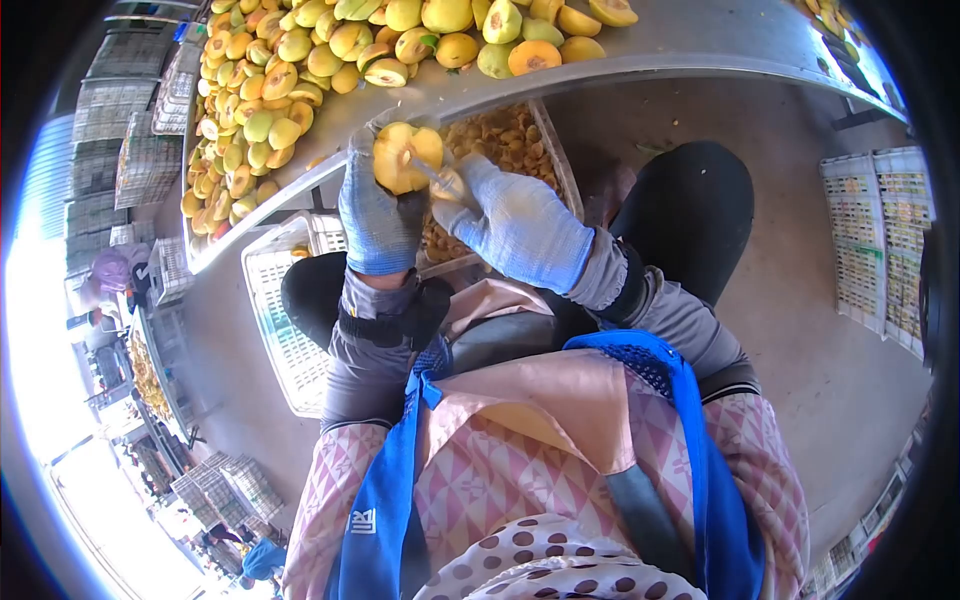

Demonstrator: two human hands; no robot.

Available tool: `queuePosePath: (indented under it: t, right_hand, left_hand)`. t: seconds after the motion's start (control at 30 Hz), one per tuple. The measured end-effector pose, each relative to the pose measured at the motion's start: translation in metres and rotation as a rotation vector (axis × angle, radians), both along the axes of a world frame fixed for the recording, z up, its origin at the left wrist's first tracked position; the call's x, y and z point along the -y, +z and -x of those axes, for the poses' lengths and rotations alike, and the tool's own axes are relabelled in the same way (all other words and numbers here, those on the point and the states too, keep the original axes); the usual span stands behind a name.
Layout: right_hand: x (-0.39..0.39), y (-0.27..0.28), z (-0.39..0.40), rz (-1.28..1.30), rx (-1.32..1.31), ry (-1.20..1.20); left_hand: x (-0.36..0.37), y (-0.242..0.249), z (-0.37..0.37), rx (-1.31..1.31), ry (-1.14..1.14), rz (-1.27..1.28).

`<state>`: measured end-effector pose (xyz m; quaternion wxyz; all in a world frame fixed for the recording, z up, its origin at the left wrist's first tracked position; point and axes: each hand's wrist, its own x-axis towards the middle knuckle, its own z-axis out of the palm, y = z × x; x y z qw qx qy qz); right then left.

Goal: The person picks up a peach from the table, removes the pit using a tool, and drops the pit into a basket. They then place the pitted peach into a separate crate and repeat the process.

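Note:
My left hand (383, 215), in a blue and grey knit glove, is closed around a yellow peach (398, 155) whose cut face points toward my right hand. My gloved right hand (520, 222) grips a small tool with a thin blade (424, 168), its tip at the middle of the peach. A round yellowish piece (447, 184) shows by the right thumb; the tool's handle is hidden in the glove. Both hands are just off the metal table's near edge, over a crate (560, 165) of brownish-yellow pits or scraps (505, 140).
Many halved peaches (285, 75) are heaped on the metal table (690, 45). A white plastic crate (285, 330) stands on the floor at left, by my knee. Stacked crates (875, 245) stand at right, with more stacks (115, 110) at far left. Another person (120, 272) is in the left background.

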<state>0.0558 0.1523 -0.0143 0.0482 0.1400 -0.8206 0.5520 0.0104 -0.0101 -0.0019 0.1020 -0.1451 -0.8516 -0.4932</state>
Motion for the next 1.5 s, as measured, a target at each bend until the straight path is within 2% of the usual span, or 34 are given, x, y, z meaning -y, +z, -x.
queuePosePath:
  t: [0.03,0.13,0.23,0.33,0.47,0.57,0.67,0.77,0.83,0.9,0.93,0.97,1.0,1.07,1.17,1.27,1.33,1.37,1.47,1.5]
  right_hand:
    - [0.000,0.000,0.002,-0.063,0.018,-0.039]
    - [0.002,-0.002,0.006,-0.127,-0.005,-0.125]
    - [0.003,-0.002,0.006,-0.156,0.008,-0.118]
    - [0.008,-0.001,0.003,-0.118,0.030,-0.124]
    - [0.018,-0.010,-0.001,0.025,0.033,-0.110]
    - [0.019,-0.009,-0.001,0.088,0.029,-0.071]
    - [0.018,-0.013,-0.001,-0.045,0.039,-0.020]
    - [0.014,0.002,-0.005,-0.027,0.185,-0.055]
    - [0.018,-0.015,0.002,0.027,0.073,-0.010]
    - [0.018,-0.019,0.004,0.072,-0.088,-0.007]
    - [0.017,-0.015,0.003,0.090,-0.195,-0.023]
    - [0.015,-0.011,0.003,0.088,-0.178,-0.039]
    - [0.014,-0.008,0.004,0.086,-0.161,-0.056]
    - [0.012,-0.007,0.000,0.038,0.130,-0.059]
    - [0.008,0.000,0.003,-0.006,0.147,-0.030]
    - [0.006,-0.009,0.006,-0.007,0.053,-0.006]
    - [0.005,-0.009,0.005,-0.008,0.087,-0.004]
    - [0.005,-0.009,0.005,-0.007,0.104,-0.004]
    - [0.011,-0.010,0.003,-0.060,0.112,-0.043]
    - [0.009,-0.011,0.003,-0.172,-0.071,0.004]
  left_hand:
    - [-0.001,0.001,0.000,-0.064,-0.008,0.113]
    - [-0.007,-0.004,0.001,0.310,-0.046,-0.673]
    - [-0.013,-0.002,0.001,0.367,0.068,-0.797]
    - [-0.014,-0.006,0.002,0.117,0.005,-0.491]
    - [-0.030,-0.003,-0.009,-0.047,0.077,-0.378]
    - [-0.029,-0.011,-0.008,-0.225,0.084,-0.183]
    - [-0.027,-0.006,-0.008,-0.023,0.070,-0.343]
    - [-0.024,-0.007,-0.007,-0.106,0.083,-0.166]
    - [-0.019,-0.010,-0.005,-0.126,0.117,0.000]
    - [-0.018,-0.015,-0.006,-0.114,0.125,-0.008]
    - [-0.020,-0.016,-0.007,-0.093,0.120,-0.099]
    - [-0.022,-0.016,-0.006,-0.074,0.106,-0.188]
    - [-0.025,-0.012,-0.006,0.045,0.055,-0.409]
    - [-0.028,-0.002,-0.010,0.292,-0.035,-0.852]
    - [-0.022,-0.001,-0.009,0.347,0.019,-0.865]
    - [-0.020,-0.003,-0.006,0.427,0.065,-0.965]
    - [-0.014,-0.012,-0.005,0.384,-0.035,-0.924]
    - [-0.013,-0.014,-0.004,0.363,-0.086,-0.901]
    - [-0.021,-0.014,-0.006,0.240,0.036,-0.726]
    - [-0.023,-0.012,-0.007,0.133,0.055,-0.570]
